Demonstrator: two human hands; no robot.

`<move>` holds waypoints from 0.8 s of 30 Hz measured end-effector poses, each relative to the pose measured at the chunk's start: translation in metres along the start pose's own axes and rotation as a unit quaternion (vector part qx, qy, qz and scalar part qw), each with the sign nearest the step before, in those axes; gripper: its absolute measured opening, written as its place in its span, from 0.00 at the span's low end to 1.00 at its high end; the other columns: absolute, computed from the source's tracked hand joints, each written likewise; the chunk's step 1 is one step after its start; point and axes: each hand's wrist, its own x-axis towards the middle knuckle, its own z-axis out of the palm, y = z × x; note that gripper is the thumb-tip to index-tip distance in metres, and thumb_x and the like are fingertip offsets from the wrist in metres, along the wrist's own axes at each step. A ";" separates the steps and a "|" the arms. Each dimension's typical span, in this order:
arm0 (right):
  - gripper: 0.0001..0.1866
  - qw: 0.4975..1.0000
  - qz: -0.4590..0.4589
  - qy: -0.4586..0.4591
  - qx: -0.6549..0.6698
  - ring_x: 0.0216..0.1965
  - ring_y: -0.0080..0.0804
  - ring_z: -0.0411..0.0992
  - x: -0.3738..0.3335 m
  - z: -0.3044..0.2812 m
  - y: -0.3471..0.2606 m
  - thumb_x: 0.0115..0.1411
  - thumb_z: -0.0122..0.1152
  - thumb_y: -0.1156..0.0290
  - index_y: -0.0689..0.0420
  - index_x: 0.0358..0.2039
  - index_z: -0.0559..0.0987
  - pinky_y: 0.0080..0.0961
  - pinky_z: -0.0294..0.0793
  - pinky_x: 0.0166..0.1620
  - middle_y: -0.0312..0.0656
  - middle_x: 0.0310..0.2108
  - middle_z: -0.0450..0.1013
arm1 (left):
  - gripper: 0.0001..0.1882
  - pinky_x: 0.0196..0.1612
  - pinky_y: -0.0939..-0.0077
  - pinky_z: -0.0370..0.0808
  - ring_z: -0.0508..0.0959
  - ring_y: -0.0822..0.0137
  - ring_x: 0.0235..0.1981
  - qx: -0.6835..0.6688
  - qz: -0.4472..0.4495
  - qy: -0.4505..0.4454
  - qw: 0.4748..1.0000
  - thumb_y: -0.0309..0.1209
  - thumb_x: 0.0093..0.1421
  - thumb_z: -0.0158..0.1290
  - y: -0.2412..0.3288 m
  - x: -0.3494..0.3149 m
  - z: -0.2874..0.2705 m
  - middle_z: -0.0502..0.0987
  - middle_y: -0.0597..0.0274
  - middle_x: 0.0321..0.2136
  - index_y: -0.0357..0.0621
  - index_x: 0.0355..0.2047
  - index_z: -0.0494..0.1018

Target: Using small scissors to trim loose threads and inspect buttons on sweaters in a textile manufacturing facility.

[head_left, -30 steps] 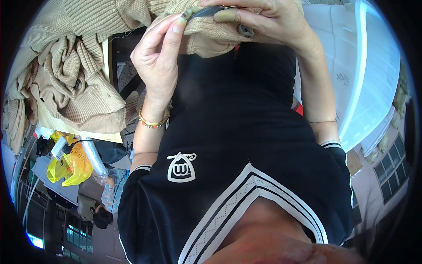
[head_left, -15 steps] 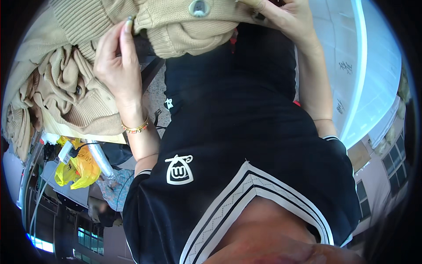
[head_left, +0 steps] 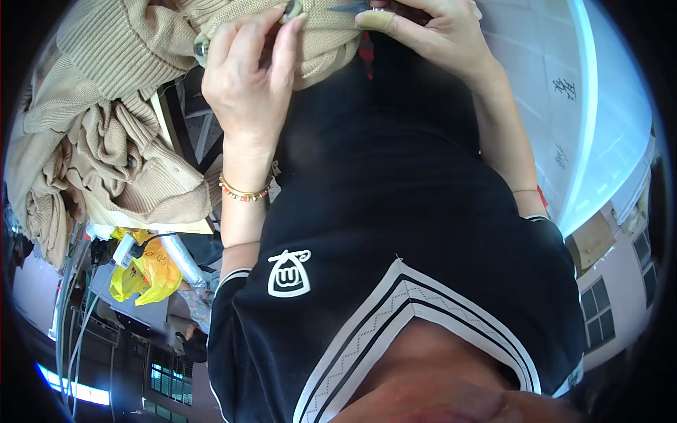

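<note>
A beige knit garment (head_left: 324, 42) with round buttons is held up at the top of the view, in front of my black shirt (head_left: 395, 233). My left hand (head_left: 247, 84), wearing a beaded bracelet, pinches the fabric at a button (head_left: 292, 10) between thumb and fingers. My right hand (head_left: 441, 39) grips the garment's edge just right of it, with a beige cover on one fingertip (head_left: 376, 20). A thin dark object (head_left: 347, 8) shows between the two hands; what it is cannot be told.
A heap of beige knit garments (head_left: 106, 148) lies at the left on a board. Below it are a yellow plastic bag (head_left: 144, 278) and a clear plastic bottle (head_left: 180, 257). A white panel (head_left: 564, 106) runs along the right.
My left hand has moved right and up, from the side of the garment to the button by my right hand. The garment has shifted up with both hands.
</note>
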 end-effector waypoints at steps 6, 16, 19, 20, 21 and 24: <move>0.18 0.998 -0.016 -0.051 0.017 0.30 0.30 0.70 0.005 -0.001 0.006 0.57 0.69 0.75 0.63 0.50 0.81 0.24 0.69 0.36 0.40 0.29 0.72 | 0.08 0.36 0.85 0.74 0.78 0.76 0.31 -0.097 -0.035 0.010 0.995 0.24 0.65 0.57 -0.009 -0.006 0.002 0.81 0.60 0.32 0.36 0.42 0.82; 0.15 0.982 -0.182 0.017 0.057 0.35 0.36 0.72 0.025 0.014 0.038 0.59 0.68 0.70 0.60 0.47 0.82 0.29 0.71 0.41 0.41 0.32 0.73 | 0.06 0.33 0.82 0.75 0.79 0.74 0.28 -0.183 -0.106 0.036 0.977 0.23 0.64 0.58 -0.009 -0.005 0.008 0.81 0.60 0.29 0.37 0.40 0.82; 0.16 0.980 -0.193 0.015 0.048 0.36 0.38 0.72 0.027 0.016 0.040 0.59 0.68 0.70 0.60 0.47 0.82 0.30 0.71 0.42 0.42 0.33 0.73 | 0.06 0.31 0.83 0.75 0.79 0.75 0.27 -0.205 -0.112 0.042 0.972 0.23 0.64 0.57 -0.010 -0.007 0.008 0.80 0.61 0.29 0.37 0.40 0.82; 0.16 0.980 -0.191 0.016 0.059 0.37 0.39 0.72 0.028 0.017 0.041 0.58 0.68 0.70 0.60 0.46 0.82 0.30 0.72 0.42 0.42 0.33 0.73 | 0.06 0.31 0.83 0.75 0.79 0.75 0.27 -0.212 -0.110 0.042 0.970 0.23 0.64 0.57 -0.010 -0.006 0.008 0.80 0.61 0.29 0.37 0.40 0.82; 0.16 0.979 -0.193 0.013 0.060 0.37 0.39 0.72 0.028 0.018 0.042 0.58 0.68 0.70 0.60 0.46 0.82 0.30 0.72 0.42 0.42 0.33 0.73 | 0.06 0.31 0.83 0.74 0.78 0.75 0.27 -0.219 -0.107 0.041 0.969 0.23 0.64 0.57 -0.010 -0.006 0.009 0.80 0.61 0.29 0.36 0.40 0.82; 0.15 0.977 -0.205 0.013 0.051 0.37 0.39 0.73 0.031 0.015 0.035 0.58 0.69 0.70 0.60 0.45 0.82 0.30 0.72 0.42 0.42 0.34 0.73 | 0.06 0.31 0.83 0.75 0.78 0.75 0.26 -0.211 -0.105 0.043 0.971 0.23 0.64 0.57 -0.011 -0.006 0.009 0.80 0.61 0.29 0.36 0.40 0.81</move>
